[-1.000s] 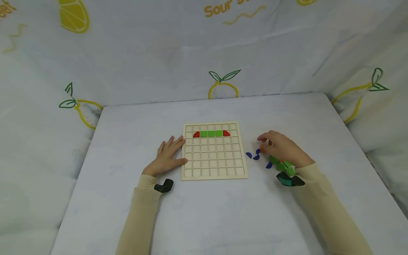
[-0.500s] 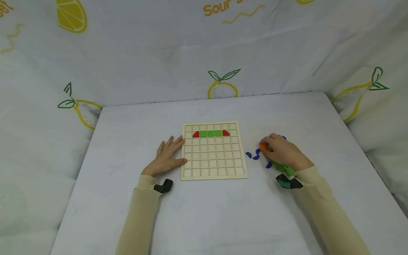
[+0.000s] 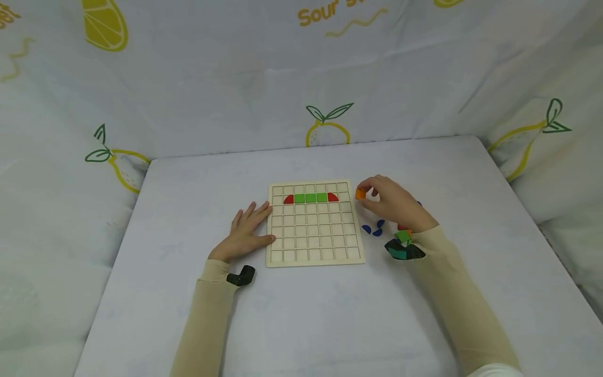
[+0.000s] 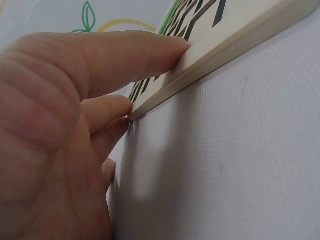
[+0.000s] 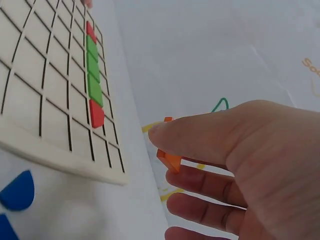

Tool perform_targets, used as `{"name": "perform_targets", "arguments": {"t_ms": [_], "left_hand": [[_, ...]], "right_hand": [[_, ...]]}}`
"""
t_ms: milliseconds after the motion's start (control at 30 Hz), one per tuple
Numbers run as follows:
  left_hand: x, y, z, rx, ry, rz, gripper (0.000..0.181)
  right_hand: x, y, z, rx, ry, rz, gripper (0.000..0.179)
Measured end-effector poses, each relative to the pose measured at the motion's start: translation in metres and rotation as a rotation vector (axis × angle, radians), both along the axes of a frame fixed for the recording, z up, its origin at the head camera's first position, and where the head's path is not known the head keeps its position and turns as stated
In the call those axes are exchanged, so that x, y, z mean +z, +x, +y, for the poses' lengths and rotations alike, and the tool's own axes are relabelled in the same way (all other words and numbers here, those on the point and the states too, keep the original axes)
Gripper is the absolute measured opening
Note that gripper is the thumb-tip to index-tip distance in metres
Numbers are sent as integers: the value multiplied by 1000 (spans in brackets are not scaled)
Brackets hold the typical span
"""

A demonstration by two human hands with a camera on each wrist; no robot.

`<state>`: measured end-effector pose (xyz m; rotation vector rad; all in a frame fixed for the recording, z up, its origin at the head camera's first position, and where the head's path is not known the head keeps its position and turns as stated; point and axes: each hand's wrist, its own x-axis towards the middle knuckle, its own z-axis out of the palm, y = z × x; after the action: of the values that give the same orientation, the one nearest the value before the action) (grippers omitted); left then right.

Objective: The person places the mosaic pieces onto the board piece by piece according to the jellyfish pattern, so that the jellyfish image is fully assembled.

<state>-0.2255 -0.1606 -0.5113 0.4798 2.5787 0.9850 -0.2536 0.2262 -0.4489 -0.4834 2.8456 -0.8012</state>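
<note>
A square wooden grid board (image 3: 315,225) lies in the middle of the table. In its second row from the far edge, several green square tiles (image 3: 310,198) form a strip with a red rounded tile (image 3: 333,197) at each end. My left hand (image 3: 243,234) rests at the board's left edge, fingers spread, thumb and fingertips on the rim in the left wrist view. My right hand (image 3: 391,198) pinches an orange tile (image 5: 171,161) between thumb and forefinger, just off the board's upper right edge. The other fingers of that hand are loosely bent beneath.
Several blue half-round tiles (image 3: 377,232) lie right of the board. A small pile of green tiles (image 3: 403,236), with red and orange bits, is partly hidden under the right wrist. A white cloth (image 3: 221,104) printed with lemons stands behind the table.
My right hand took hold of the orange tile by the pile, then moved left and away from me with it toward the board. The left hand and the board stayed put.
</note>
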Motion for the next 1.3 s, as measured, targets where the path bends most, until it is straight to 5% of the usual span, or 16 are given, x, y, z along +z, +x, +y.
{"name": "perform_targets", "arguments": {"t_ms": [500,1300], "left_hand": [[-7,-2,4,-15,-12,-16,85],[1,-1,1,-11,-3,7,83]], "right_hand": [[1,-15,-26,43,-137,-26,33],[-17,-20,-40,77,-58,-144,36]]}}
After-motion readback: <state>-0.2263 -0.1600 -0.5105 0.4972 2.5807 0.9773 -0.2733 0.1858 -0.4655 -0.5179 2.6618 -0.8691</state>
